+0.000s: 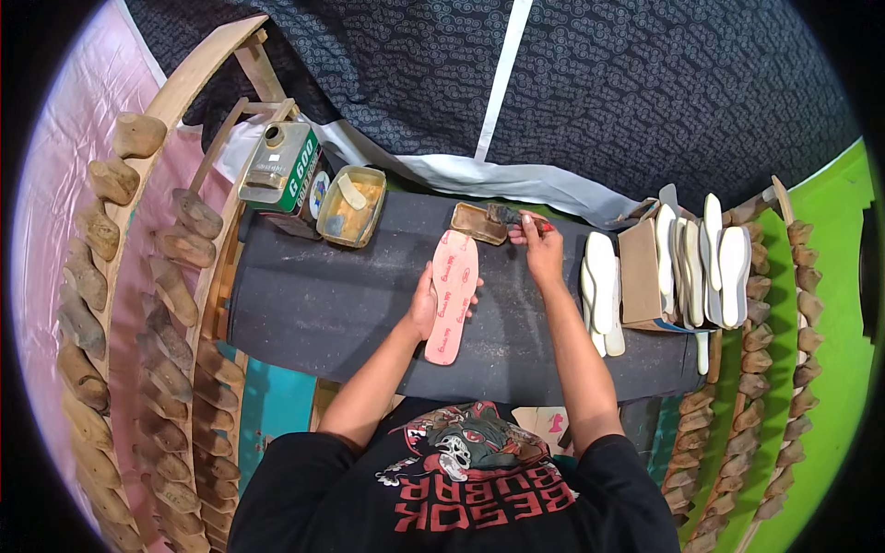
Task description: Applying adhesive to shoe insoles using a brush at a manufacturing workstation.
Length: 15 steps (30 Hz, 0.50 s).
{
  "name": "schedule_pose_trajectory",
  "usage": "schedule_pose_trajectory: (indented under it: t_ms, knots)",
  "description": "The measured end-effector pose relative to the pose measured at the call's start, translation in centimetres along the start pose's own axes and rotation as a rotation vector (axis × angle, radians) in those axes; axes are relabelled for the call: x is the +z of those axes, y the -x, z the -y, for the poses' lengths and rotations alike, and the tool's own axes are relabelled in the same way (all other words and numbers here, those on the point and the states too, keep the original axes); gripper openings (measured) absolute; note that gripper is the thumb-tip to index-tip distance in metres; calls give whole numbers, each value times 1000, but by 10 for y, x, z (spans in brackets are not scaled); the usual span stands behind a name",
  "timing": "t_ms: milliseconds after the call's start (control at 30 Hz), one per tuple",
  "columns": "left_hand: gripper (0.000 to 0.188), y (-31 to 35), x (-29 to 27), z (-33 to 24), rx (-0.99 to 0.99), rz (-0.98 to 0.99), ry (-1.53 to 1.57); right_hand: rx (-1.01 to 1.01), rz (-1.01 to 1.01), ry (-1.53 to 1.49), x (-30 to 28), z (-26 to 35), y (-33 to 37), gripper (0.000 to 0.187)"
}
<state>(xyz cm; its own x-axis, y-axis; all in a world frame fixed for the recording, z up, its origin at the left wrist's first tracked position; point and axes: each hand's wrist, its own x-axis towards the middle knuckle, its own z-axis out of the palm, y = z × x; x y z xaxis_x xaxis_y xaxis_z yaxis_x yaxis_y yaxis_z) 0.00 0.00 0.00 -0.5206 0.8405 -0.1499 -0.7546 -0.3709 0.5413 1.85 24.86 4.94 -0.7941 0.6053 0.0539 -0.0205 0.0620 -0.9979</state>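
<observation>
Brush (505, 216) over the small tray (467, 222) at upper centre of the frame: you look to be at the loading step, taking up coating, though whether the bristles touch its bottom you cannot tell from here. Your right hand (542, 243) pinches the handle in a narrow grip, while your left hand (424, 302) holds the pink insole (451, 304) from beneath, fingertips showing past its right edge. That insole sits at the middle of the frame, raised above the dark bench (369, 304), its printed face up. The next move probably calls for bringing the loaded brush down and left onto that face, stroking evenly out to the rim, with your left grip kept firm and its fingers clear of the bristles.
</observation>
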Motion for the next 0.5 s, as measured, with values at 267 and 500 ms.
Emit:
schedule_pose_trajectory:
  t_ms: [267,500]
  knots:
    - [84,3,17,-6,27,-25,16,-124,154,-70,4,65,18,27]
    - [86,6,33,-5,8,-27,8,-304,312,171,10,102,40,21]
